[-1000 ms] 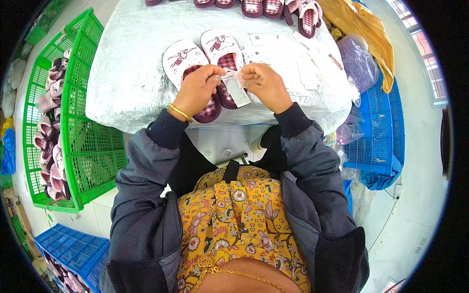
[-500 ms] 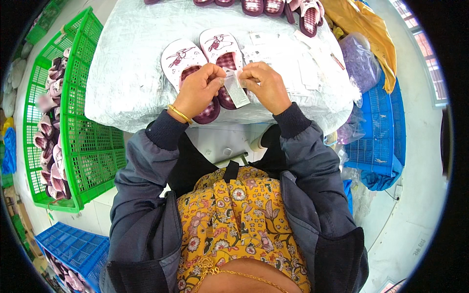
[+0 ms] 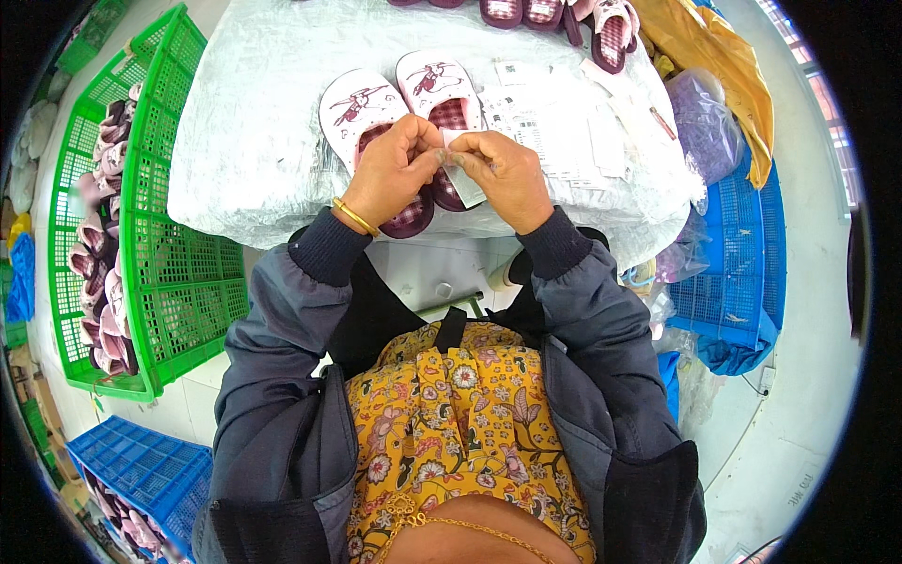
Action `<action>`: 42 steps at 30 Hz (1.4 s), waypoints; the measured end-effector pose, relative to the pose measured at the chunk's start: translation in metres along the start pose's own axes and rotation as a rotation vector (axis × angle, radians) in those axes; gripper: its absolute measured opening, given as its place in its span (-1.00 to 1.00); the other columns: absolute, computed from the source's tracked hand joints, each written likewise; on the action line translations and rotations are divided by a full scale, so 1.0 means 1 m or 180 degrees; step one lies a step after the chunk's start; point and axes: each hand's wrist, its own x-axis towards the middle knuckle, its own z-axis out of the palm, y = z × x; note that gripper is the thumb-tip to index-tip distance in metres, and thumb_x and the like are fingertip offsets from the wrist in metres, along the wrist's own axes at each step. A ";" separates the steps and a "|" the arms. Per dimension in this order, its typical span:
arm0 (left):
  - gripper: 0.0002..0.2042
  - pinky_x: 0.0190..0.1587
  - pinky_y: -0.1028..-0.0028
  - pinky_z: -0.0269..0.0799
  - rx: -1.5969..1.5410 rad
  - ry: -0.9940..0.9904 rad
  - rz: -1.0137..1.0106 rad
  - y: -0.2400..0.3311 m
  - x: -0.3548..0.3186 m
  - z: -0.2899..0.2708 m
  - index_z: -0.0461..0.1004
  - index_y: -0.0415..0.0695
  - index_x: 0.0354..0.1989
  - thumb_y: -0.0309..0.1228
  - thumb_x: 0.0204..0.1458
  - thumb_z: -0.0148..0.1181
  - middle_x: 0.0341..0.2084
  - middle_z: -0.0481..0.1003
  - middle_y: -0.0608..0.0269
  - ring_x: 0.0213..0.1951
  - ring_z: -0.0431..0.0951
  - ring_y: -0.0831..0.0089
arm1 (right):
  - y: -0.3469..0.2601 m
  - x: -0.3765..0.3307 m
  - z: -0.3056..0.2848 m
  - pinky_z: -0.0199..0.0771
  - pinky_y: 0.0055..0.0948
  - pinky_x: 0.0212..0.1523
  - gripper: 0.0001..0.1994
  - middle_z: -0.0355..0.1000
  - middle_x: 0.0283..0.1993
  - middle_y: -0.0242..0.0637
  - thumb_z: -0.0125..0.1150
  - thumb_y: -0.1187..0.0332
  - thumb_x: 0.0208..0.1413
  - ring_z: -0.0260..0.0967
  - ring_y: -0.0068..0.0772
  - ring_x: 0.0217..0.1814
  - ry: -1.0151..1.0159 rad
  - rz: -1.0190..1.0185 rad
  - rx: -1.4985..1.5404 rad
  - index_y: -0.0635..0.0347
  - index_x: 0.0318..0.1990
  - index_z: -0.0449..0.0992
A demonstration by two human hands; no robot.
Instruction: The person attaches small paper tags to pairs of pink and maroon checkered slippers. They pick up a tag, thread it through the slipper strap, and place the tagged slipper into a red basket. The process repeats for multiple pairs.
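A pair of slippers lies on the plastic-wrapped table top, toes pointing away from me. The left slipper (image 3: 355, 105) and the right slipper (image 3: 434, 83) are white with a dark red animal drawing and plaid insoles. Over their heel ends, my left hand (image 3: 398, 173) and my right hand (image 3: 507, 180) meet in a pinch, fingertips touching. Between them is a small pale paper tag (image 3: 464, 188), its upper part covered by my fingers. Whether a string or fastener is also held is too small to make out.
Loose printed paper labels (image 3: 564, 122) and a red pen-like stick (image 3: 663, 122) lie to the right on the table (image 3: 244, 141). More slippers (image 3: 611, 38) line the far edge. A green crate (image 3: 178, 273) of slippers stands left, blue crates (image 3: 723, 273) right and lower left.
My right hand has moved left to meet my left hand, closing the gap between the fingertips. The tag is now more covered. The whole view has shifted slightly.
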 end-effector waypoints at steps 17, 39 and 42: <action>-0.88 -0.39 0.65 0.34 -0.0108 -0.0108 -0.0111 0.001 0.001 -0.002 0.33 -0.21 -0.20 -0.59 0.12 0.11 -0.39 0.40 0.40 -0.45 0.37 0.70 | 0.004 -0.001 -0.001 0.48 -0.48 -0.31 -0.88 0.55 -0.33 -0.25 0.29 0.45 0.07 0.51 -0.42 -0.35 -0.0115 0.0334 0.0285 0.24 -0.24 0.57; -0.91 -0.47 0.63 0.32 0.0261 0.0097 -0.0071 0.014 -0.003 0.002 0.38 -0.21 -0.19 -0.58 0.15 0.10 -0.44 0.43 0.38 -0.55 0.33 0.69 | 0.007 0.000 0.001 0.43 -0.50 -0.41 -0.88 0.56 -0.41 -0.29 0.32 0.42 0.05 0.45 -0.53 -0.46 -0.0372 0.0568 0.0591 0.26 -0.28 0.59; -0.90 -0.52 0.64 0.28 0.0885 0.0840 0.0650 0.013 -0.017 -0.006 0.42 -0.20 -0.17 -0.58 0.16 0.11 -0.46 0.44 0.39 -0.59 0.30 0.71 | 0.002 0.003 -0.007 0.44 -0.48 -0.39 -0.85 0.55 -0.40 -0.28 0.34 0.39 0.04 0.46 -0.47 -0.43 -0.0414 0.0653 0.0230 0.25 -0.27 0.58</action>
